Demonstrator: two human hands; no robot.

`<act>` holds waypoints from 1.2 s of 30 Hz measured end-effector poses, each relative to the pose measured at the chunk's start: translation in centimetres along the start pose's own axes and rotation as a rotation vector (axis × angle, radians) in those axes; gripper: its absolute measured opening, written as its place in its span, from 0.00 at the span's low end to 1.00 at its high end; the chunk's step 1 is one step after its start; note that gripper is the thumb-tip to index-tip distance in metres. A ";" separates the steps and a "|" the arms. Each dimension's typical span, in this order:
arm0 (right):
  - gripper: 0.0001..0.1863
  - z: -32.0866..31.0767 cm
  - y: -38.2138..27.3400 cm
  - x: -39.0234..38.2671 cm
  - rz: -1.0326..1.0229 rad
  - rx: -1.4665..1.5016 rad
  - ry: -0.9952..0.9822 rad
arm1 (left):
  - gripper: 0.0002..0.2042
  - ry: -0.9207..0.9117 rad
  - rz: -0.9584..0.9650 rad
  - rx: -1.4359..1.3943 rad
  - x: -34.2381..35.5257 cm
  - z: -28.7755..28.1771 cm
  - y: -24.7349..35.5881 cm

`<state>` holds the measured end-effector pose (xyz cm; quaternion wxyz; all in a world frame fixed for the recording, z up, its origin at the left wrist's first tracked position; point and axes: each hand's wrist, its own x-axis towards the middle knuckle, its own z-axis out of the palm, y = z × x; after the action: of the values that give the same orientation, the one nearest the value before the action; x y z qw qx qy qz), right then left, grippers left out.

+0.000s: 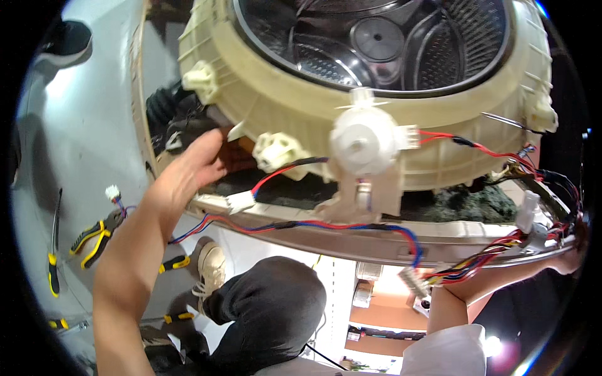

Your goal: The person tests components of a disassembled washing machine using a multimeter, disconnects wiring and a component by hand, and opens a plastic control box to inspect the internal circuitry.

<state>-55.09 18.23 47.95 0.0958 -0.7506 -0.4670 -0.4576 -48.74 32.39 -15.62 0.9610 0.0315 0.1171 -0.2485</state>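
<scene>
A washing machine's cream plastic tub [295,122], with its steel drum [376,37], sits inside an open cabinet. My left hand [210,160] reaches into the shadowed gap beneath the tub's left side, beside a cream ribbed lug [276,151]. Its fingers stretch out, with the tips hidden in shadow; I see nothing held. At the far right my right hand [569,258] is curled against the cabinet's metal rim [301,238], its fingers dim and partly cut off. A white round part [364,141] is fixed to the tub's front. Near my left hand hangs a white connector [241,202] on red wires.
A red-and-blue wire bundle [313,224] runs along the rim to a white multi-pin plug [414,282]. More wires [558,182] crowd the right corner. On the floor at left lie a screwdriver [54,269] and yellow-black pliers [94,241]. Another person's shoe [68,42] is at upper left.
</scene>
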 end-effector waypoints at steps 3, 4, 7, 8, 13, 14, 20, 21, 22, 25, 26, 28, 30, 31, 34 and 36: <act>0.16 -0.1 -0.1 -0.8 0.048 0.077 -0.017 | 0.14 0.006 0.045 -0.094 0.3 -0.1 -0.4; 0.16 0.2 -0.5 -0.5 0.051 0.093 -0.028 | 0.14 0.034 0.044 -0.123 0.6 -0.2 -0.5; 0.16 0.5 -0.2 -2.3 0.097 0.144 -0.021 | 0.14 0.057 0.050 -0.091 1.3 -2.3 -0.7; 0.16 0.3 -0.2 -2.9 0.108 0.149 -0.018 | 0.14 0.118 0.056 -0.065 0.5 -1.3 -0.7; 0.18 -0.2 -1.5 -3.9 0.172 0.322 -0.059 | 0.14 0.121 0.071 0.077 -0.3 -1.8 -0.7; 0.19 0.2 -2.2 -4.0 0.178 0.303 -0.045 | 0.14 0.110 0.080 0.095 -0.5 -1.5 -0.8; 0.23 4.5 -3.2 -4.7 0.245 0.117 0.299 | 0.13 0.048 0.049 0.413 -1.0 -4.4 -0.3; 0.22 4.2 -3.3 -4.9 0.259 0.224 0.201 | 0.12 0.073 0.044 0.425 -0.9 -4.2 -0.3; 0.22 4.4 -3.4 -5.1 0.254 0.243 0.176 | 0.12 0.100 0.038 0.439 -0.9 -4.0 -0.2; 0.22 6.4 -4.3 -5.6 0.223 0.256 0.177 | 0.12 0.127 -0.008 0.411 -0.3 -4.3 0.5; 0.23 8.4 -5.1 -5.8 0.243 0.101 0.321 | 0.12 0.132 -0.030 0.392 -0.2 -4.5 0.9; 0.23 10.2 -6.3 -5.8 0.205 -0.012 0.352 | 0.11 0.119 -0.007 0.300 -0.6 -2.3 1.2; 0.23 10.6 -6.6 -5.8 0.188 -0.025 0.377 | 0.11 0.166 -0.051 0.359 -1.0 -0.8 1.5; 0.23 10.5 -6.7 -5.7 0.181 -0.016 0.383 | 0.11 0.204 -0.015 0.400 -1.8 0.6 0.8; 0.23 9.3 -5.9 -5.8 0.177 0.209 0.283 | 0.10 0.180 0.017 0.550 -1.2 -2.9 1.1; 0.24 9.2 -6.0 -5.8 0.169 0.215 0.275 | 0.08 0.226 0.057 0.604 -1.5 -2.3 0.9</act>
<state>-55.22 23.19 36.54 0.2765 -0.7031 -0.4308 -0.4936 -50.06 34.10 -17.48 0.8957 0.3460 0.1431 -0.2400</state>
